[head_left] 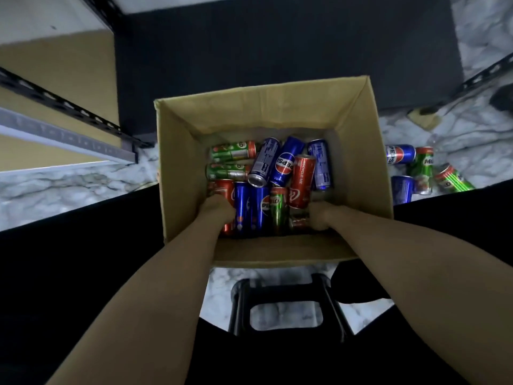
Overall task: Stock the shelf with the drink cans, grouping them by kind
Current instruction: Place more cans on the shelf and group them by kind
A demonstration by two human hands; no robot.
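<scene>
While both arms reach into cardboard box (pixel 177 151), left hand (pixel 218 211) at 7 o'clock grips red Coca-Cola can (pixel 222 191); right hand (pixel 319 216) at 5 o'clock, grip unclear.

Marble-look floor (pixel 69 187), white w/ grey veins. Black stool (pixel 286 307) below the carton, frame partly hidden. Scrap of cardboard (pixel 424 119) lying on the floor at right, near a dark blurry object (pixel 502 100).

"PEPSI" on blue can (pixel 284 162), "RECYCLE ME" on red can (pixel 302 176), "PEPSI" on floor can (pixel 399 154)
</scene>
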